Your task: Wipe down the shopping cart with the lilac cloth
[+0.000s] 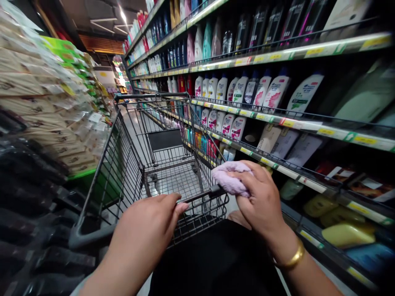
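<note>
A dark wire shopping cart [166,142] stands in front of me, and its basket holds no goods. My left hand [151,218] is closed on the cart's handle bar, thumb and fingers pressed together near its middle. Bunched in my right hand [257,189] is a light purple cloth [233,176], which lies against the right end of the handle. The fingers of that hand are wrapped round the cloth. A gold bangle [293,255] circles the right wrist.
Shelves [277,121] with shampoo bottles [274,92] run close along the right side. Stacked packages in clear wrap [40,111] and a green bin [83,189] line the left. The aisle floor [131,127] stretches ahead between them.
</note>
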The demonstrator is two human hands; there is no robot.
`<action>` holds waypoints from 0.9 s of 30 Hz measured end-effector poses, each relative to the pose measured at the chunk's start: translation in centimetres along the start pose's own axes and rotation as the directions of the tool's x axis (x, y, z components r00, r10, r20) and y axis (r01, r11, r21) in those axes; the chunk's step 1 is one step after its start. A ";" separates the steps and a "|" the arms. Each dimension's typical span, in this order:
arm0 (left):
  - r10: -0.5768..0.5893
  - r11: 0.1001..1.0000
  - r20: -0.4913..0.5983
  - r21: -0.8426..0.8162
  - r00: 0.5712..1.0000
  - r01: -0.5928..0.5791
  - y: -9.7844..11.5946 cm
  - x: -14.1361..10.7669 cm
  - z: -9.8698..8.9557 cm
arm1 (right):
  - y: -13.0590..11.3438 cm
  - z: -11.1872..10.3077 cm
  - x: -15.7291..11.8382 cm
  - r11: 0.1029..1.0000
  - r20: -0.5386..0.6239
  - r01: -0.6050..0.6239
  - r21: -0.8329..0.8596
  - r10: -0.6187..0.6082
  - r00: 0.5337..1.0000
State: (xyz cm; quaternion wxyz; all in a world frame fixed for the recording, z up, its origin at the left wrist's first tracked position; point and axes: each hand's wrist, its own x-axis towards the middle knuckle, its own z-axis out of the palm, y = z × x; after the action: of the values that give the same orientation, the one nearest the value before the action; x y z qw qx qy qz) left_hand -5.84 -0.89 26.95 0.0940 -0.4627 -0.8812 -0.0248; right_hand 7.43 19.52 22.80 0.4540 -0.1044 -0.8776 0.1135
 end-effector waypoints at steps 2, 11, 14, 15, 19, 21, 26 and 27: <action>-0.011 1.000 0.021 0.015 1.000 0.011 -0.7 -0.5 0.2 | -1.6 -0.2 1.4 0.994 0.153 0.101 0.030 -0.104 0.983; 0.182 0.978 -0.292 -0.047 0.939 -0.204 -4.0 -2.7 0.0 | -3.1 -1.1 8.7 0.964 0.703 0.261 -0.042 -0.157 0.693; 0.099 0.994 -0.344 -0.019 0.934 -0.112 -6.8 -4.6 -0.2 | -6.0 0.1 8.8 0.946 0.705 0.303 0.116 -0.293 0.646; 0.058 0.998 -0.357 -0.012 0.932 -0.066 -7.7 -5.2 -0.2 | -7.2 0.5 8.6 0.925 0.683 0.331 0.186 -0.364 0.634; -0.035 0.999 -0.395 -0.025 0.918 0.027 -9.4 -6.3 0.5 | -9.3 1.5 8.0 0.868 0.632 0.398 0.297 -0.491 0.600; -0.004 1.000 -0.411 -0.026 0.912 -0.007 -9.5 -6.2 1.1 | -8.4 1.7 8.5 0.905 0.669 0.340 0.255 -0.419 0.614; 0.091 0.996 -0.412 0.027 0.907 -0.088 -8.8 -5.6 1.9 | -8.6 4.1 11.4 0.953 0.837 0.123 0.277 -0.302 0.456; 0.095 0.995 -0.418 0.030 0.903 -0.091 -8.7 -5.6 1.9 | -9.4 4.9 12.0 0.952 0.882 0.063 0.300 -0.302 0.361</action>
State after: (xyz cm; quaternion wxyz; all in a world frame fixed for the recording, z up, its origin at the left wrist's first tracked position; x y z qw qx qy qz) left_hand -10.14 -10.14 24.38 0.2843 -0.4875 -0.8175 -0.1148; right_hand -4.14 13.45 32.13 -0.0910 0.1246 -0.9686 0.1948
